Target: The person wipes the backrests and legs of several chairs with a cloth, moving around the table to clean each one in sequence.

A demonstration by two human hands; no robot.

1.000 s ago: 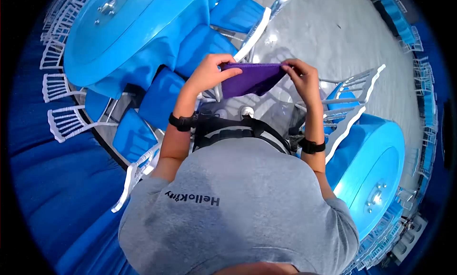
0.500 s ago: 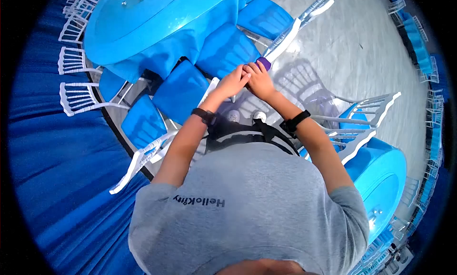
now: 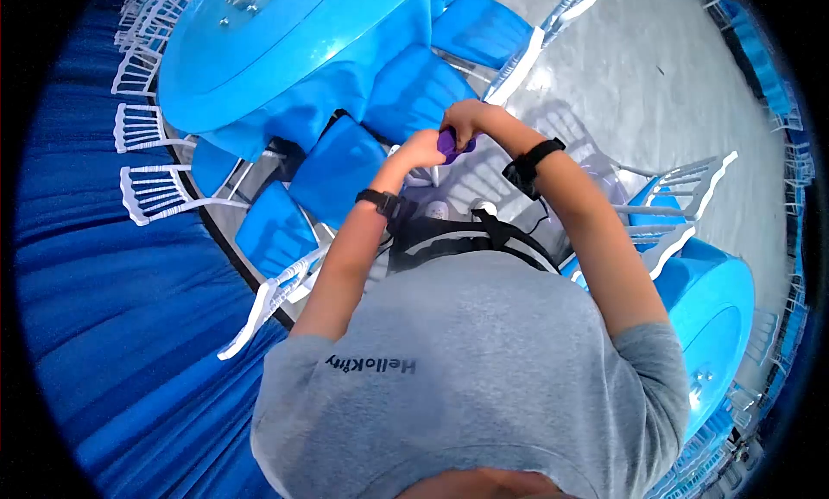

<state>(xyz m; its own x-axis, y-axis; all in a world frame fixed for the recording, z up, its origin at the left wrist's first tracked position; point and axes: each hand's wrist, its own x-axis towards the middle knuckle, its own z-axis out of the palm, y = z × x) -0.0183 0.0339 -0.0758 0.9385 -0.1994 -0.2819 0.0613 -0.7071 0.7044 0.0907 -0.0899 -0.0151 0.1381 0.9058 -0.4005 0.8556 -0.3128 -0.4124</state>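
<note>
A big blue table is standing on the left, with blue seats sitting beside it. The left hand is squeezing one side of the bunched purple cloth. The cloth is hanging over the grey floor, between the hands. The right hand is pinching its other side, fingers bending down.

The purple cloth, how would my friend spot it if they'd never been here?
Find the big round blue table at the upper left, then the blue chairs beside it. Next to those chairs, the left hand and right hand come together around a small bundle. That's the purple cloth, purple while the seats beside it are bright blue.
</note>
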